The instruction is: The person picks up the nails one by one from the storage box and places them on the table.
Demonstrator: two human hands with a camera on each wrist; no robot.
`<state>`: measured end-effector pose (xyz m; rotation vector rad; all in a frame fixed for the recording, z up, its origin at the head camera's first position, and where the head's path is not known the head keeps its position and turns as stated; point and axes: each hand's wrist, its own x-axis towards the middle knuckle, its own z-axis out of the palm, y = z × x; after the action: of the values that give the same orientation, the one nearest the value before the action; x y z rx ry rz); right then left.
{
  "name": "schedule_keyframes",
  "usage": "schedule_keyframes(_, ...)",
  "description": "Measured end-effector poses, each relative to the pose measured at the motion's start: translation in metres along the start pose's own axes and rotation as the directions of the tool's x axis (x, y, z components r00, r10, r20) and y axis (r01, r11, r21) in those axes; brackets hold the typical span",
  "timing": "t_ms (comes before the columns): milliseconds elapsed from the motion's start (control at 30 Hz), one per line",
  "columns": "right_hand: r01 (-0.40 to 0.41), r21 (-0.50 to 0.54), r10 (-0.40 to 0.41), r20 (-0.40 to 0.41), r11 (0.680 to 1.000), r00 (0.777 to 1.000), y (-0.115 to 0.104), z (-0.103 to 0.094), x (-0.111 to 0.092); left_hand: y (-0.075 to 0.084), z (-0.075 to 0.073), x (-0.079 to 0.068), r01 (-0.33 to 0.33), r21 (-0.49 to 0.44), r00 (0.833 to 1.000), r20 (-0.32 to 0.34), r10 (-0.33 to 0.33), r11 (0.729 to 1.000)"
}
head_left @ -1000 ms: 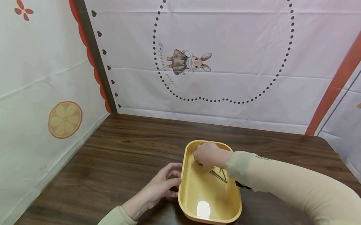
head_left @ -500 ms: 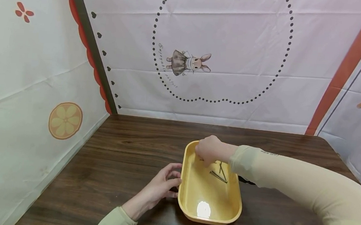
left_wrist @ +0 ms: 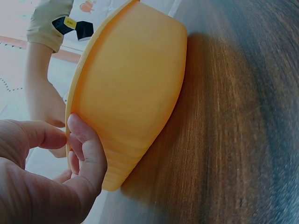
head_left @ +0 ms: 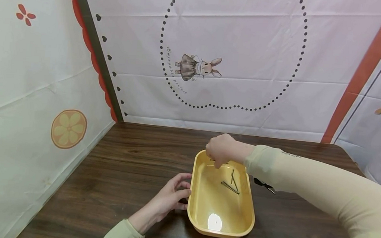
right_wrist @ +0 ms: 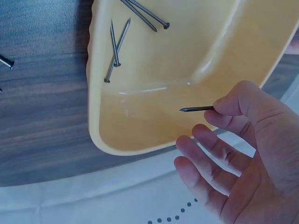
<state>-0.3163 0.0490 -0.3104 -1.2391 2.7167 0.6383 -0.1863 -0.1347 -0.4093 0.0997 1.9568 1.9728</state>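
Observation:
A yellow rectangular tray (head_left: 209, 199) sits on the dark wood table. My left hand (head_left: 170, 194) pinches its left rim between thumb and fingers, as the left wrist view shows. Over the far end of the tray is my right hand (head_left: 223, 150). In the right wrist view, its thumb and index finger pinch a dark metal nail (right_wrist: 196, 109), point outward, while the other fingers are loosely bent. Below it inside the tray lie several loose nails (right_wrist: 145, 15), two of them crossed (right_wrist: 115, 53).
Outside the tray, a nail (right_wrist: 6, 62) lies on the table (head_left: 134, 155), partly cut off by the right wrist view's edge. Printed white cloth (head_left: 249, 49) hangs behind the table and along both sides.
My right hand has risen out of the tray and moved toward its far rim with the nail, uncovering the other nails. My left hand has stayed at the left rim.

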Motion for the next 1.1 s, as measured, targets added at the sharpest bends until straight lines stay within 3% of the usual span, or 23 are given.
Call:
schedule_keyframes(567, 0.005, 0.05, -0.005, 0.007, 0.999, 1.0, 0.008, -0.002, -0.006, 0.0, 0.001, 0.0, -0.001, 0.007, 1.0, 0.001, 0.001, 1.0)
schedule_keyframes(1100, -0.017, 0.081, 0.021, -0.044, 0.997, 0.999, 0.033, 0.007, -0.026, 0.001, 0.002, -0.001, -0.002, 0.005, 1.0, -0.004, 0.002, 1.0)
